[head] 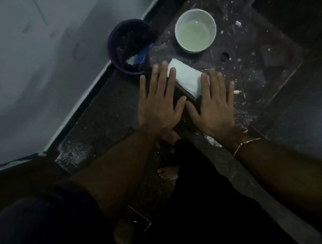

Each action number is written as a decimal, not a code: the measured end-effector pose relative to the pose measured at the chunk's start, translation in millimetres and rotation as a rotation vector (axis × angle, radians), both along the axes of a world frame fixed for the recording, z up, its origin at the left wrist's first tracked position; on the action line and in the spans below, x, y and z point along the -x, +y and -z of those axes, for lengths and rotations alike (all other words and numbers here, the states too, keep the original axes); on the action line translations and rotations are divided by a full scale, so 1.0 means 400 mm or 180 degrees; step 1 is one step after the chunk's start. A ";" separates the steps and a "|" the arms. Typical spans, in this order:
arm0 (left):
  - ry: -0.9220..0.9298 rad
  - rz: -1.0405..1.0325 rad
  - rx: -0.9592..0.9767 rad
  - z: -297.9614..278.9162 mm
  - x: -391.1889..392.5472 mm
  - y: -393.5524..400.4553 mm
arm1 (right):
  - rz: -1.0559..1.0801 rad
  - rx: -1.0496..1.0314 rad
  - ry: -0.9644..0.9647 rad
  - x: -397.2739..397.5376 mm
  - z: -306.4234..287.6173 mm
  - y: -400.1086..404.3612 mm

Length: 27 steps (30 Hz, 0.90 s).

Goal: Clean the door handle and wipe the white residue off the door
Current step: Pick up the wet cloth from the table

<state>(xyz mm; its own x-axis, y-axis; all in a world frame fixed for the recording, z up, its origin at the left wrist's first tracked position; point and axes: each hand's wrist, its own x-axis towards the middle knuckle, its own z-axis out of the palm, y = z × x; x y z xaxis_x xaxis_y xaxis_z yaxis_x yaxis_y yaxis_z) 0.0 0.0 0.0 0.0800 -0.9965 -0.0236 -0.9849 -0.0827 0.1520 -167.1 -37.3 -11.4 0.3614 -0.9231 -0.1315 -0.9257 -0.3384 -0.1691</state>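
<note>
Hovering with fingers spread flat, left hand and right hand flank a folded white cloth lying below the bowl on the speckled floor.

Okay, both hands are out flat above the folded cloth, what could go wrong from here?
The white bowl of pale liquid stands just beyond the folded white cloth; reaching past it with the left hand or right hand might tip it. White flecks litter the dark surface, so the cloth may pick up grit.

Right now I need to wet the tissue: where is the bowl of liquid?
Head view: white bowl on the speckled dark surface, beyond the folded tissue, right of the dark bucket.
</note>
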 end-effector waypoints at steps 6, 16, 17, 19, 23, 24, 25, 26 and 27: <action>0.0128 0.0204 -0.0210 0.033 0.043 -0.016 | 0.0227 -0.0124 -0.0173 0.020 0.003 -0.009; 0.0228 0.0190 -0.0476 0.061 0.034 -0.026 | 0.0540 -0.0248 -0.0733 -0.021 -0.018 -0.100; 0.0232 0.0189 -0.0494 0.060 0.035 -0.027 | 0.0573 -0.0297 -0.0614 -0.024 -0.016 -0.110; 0.0244 0.0181 -0.0562 0.056 0.035 -0.030 | 0.0615 -0.0375 -0.0547 -0.031 -0.019 -0.126; 0.0437 0.0159 -0.0662 0.046 0.032 -0.040 | 0.0748 -0.0598 -0.0806 -0.041 -0.030 -0.152; 0.0516 0.0147 -0.0673 0.041 0.031 -0.042 | 0.0782 -0.0679 -0.0922 -0.043 -0.032 -0.156; 0.0626 0.0128 -0.0673 0.035 0.031 -0.046 | 0.0835 -0.0747 -0.1072 -0.044 -0.035 -0.158; 0.0782 0.0079 -0.0660 0.030 0.031 -0.049 | 0.0888 -0.0785 -0.1239 -0.045 -0.038 -0.158; 0.0978 -0.0009 -0.0626 0.024 0.031 -0.052 | 0.0945 -0.0800 -0.1387 -0.047 -0.040 -0.155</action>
<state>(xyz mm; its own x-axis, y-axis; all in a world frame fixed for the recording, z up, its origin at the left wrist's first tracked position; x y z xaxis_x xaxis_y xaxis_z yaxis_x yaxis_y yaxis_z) -12.3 -20.8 -9.7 0.0421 -0.9703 -0.2381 -0.8955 -0.1423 0.4218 -148.3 -99.4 4.7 0.1618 -0.9528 -0.2569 -0.8018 0.0248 -0.5971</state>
